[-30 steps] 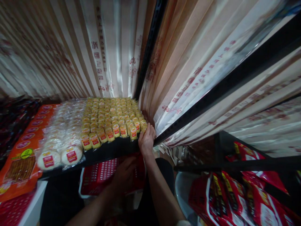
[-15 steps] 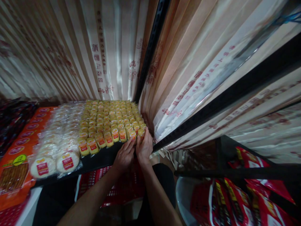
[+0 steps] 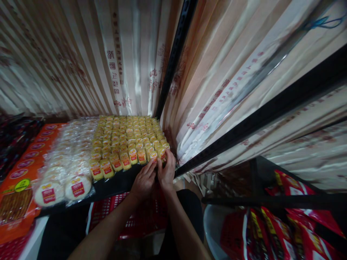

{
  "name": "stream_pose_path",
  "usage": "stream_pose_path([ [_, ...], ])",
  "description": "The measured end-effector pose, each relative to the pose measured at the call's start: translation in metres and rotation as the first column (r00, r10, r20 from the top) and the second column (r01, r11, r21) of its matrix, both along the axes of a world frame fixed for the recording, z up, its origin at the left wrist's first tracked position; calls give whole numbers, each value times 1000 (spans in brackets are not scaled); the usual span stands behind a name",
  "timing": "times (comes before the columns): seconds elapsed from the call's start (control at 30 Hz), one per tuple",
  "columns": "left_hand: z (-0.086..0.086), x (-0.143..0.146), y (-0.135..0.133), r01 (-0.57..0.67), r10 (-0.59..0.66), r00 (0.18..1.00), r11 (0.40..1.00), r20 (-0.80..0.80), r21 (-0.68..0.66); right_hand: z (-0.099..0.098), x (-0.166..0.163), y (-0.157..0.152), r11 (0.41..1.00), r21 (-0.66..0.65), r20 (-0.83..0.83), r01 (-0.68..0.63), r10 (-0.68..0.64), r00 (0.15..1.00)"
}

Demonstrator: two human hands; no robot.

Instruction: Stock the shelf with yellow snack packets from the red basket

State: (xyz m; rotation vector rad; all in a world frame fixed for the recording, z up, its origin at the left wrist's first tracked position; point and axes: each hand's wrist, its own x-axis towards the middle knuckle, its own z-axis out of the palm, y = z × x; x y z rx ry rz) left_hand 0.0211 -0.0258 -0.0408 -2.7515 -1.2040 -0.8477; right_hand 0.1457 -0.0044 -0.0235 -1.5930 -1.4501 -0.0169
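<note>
Head view looks down on a black shelf (image 3: 114, 182) where the block of yellow snack packets (image 3: 127, 139) stands in tight rows from the draped cloth backing (image 3: 130, 72) to the front edge. By the look of it the stocking is nearly finished: the rows read full and even, and only the front right corner is being handled. The right hand (image 3: 166, 172) reaches up from below the shelf edge, its thumb and fingers closed round the corner packet (image 3: 162, 152), which stands upright at the end of the front row, just beside the black upright post (image 3: 173, 61). The left hand (image 3: 143, 182) lies against the right, fingers bent, their tips touching the neighbouring packet (image 3: 153, 156); whether it grips or only steadies that one I cannot tell. Left of the yellow block lie round white cakes in clear wrap (image 3: 67, 162), then flat orange packs (image 3: 24, 169). A red basket (image 3: 114, 209) sits under the forearms, and red bags (image 3: 271, 231) fill the lower right shelf.
</note>
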Motion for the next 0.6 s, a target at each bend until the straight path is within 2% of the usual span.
stream_pose_path([
  [0.17,3,0,-1,0,0,1000,1000,6,-9,-8,-1,-9,999,34,-1,-6,6,1000],
  [0.33,1,0,0,9,-9,1000,1000,1,2,-20,0,-10,1000,-2,14,-20,20,1000],
  [0.6,-1,1,0,8,-8,1000,1000,14,13,-21,4,-9,997,27,58,-66,65,996],
])
